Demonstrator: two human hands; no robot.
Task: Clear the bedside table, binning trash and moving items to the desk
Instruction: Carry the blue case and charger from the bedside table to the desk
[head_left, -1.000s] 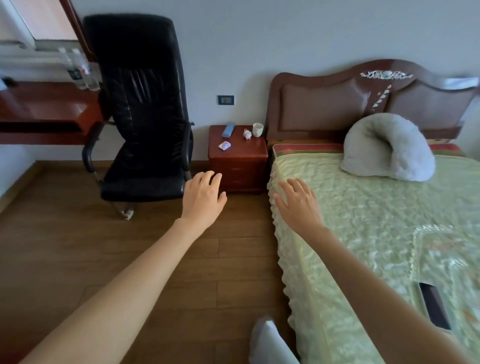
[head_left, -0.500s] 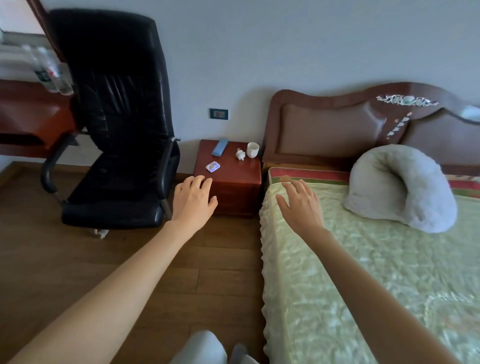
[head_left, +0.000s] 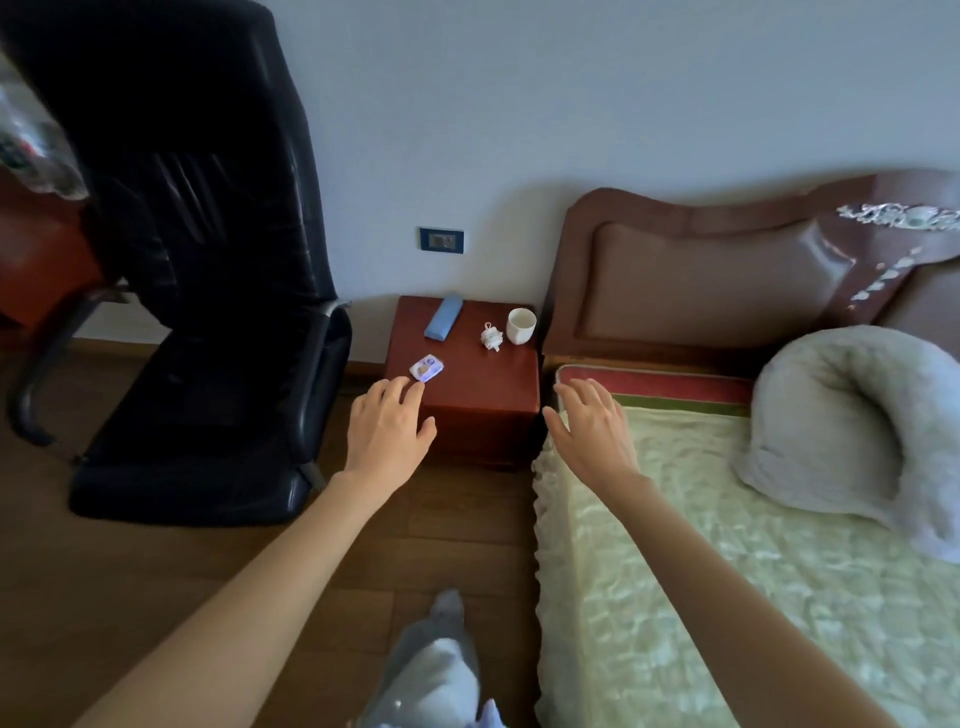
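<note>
On bedside table (head_left: 483, 395): small packet (head_left: 426, 368), print unreadable, front-left; blue case (head_left: 443, 316) at back, long axis running away toward wall; crumpled tissue (head_left: 491, 335) beside white cup (head_left: 520, 325). Left hand (head_left: 387, 434), right hand (head_left: 592, 430) both spread, holding nothing.

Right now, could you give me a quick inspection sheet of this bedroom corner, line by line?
Surface: bedside table, dark red wood, between chair and bed.
Job's things: blue case at the back left; white cup upright at the back right; crumpled white scrap beside the cup; small packet near the front left edge.
Clutter: nothing seen beyond those four.
Hands: left hand open, fingertips close to the packet; right hand open over the bed's corner; both empty.
Cables: nothing seen.
Surroundings: black office chair, bed with grey pillow, wall socket, wooden floor.
</note>
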